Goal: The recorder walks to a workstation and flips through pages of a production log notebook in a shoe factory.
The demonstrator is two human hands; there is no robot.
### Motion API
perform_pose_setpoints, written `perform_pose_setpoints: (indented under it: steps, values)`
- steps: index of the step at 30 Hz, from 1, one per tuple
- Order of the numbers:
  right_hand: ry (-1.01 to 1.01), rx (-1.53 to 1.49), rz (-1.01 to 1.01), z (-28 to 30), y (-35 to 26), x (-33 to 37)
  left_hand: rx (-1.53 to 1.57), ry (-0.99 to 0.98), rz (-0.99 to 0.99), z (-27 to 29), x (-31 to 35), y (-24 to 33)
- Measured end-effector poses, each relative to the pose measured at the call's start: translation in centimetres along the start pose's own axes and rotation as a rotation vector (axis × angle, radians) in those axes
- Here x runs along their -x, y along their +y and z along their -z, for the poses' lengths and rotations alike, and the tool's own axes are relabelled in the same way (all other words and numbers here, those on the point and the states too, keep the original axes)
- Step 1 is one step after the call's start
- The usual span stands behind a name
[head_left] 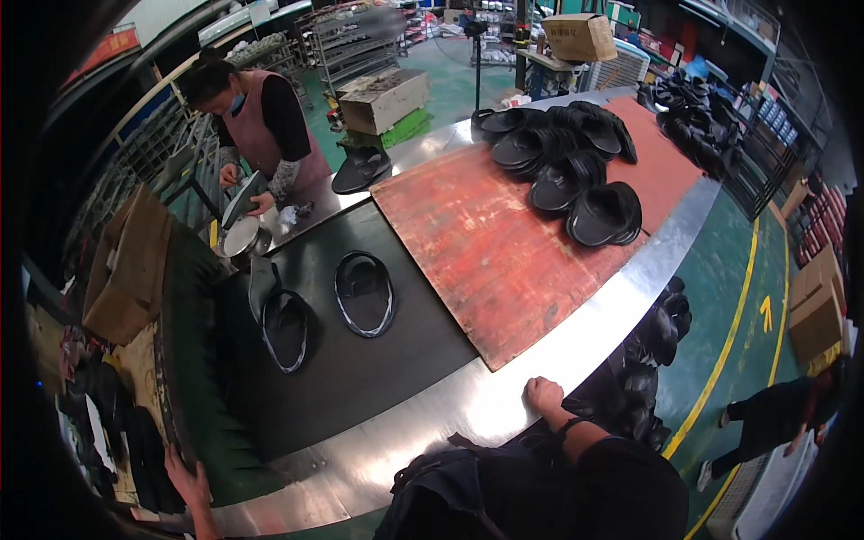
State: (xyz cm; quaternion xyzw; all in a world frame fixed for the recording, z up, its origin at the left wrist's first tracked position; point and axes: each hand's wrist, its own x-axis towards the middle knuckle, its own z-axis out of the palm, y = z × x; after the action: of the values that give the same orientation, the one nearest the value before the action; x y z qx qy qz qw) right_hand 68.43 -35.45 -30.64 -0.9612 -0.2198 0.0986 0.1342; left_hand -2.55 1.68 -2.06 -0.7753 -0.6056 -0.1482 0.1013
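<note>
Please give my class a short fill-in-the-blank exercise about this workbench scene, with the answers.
1. The border of the bench beside the person's right hand is made of shiny ____.
2. On the dark work surface, the shoe parts with whitish oval rims number ____.
3. The person's hand nearer the brown carton at the picture's left is the ____ one.
4. The arrow painted on the floor is ____.

Answers: metal; two; left; yellow.

Black belt (364, 387): open strip between two black shoes (364, 297) and metal edge (486, 405); shoes obstruct its middle. Red board (441, 243): bare on belt side, sole stacks (603, 214) block far right. Dark fringe (193, 360) walls belt's left end, close beside left hand (189, 481).
</note>
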Motion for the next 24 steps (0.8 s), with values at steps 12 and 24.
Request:
perform_pose_setpoints:
  steps: [12,24]
  values:
    - [-0.038,0.023,-0.016,0.1,-0.4,-0.4,-0.033,-0.009,0.019,2.3,-0.9,3.5]
    - [0.003,0.077,0.065,-1.2,0.3,-0.7,-0.059,0.044,0.023,3.0,0.0,3.6]
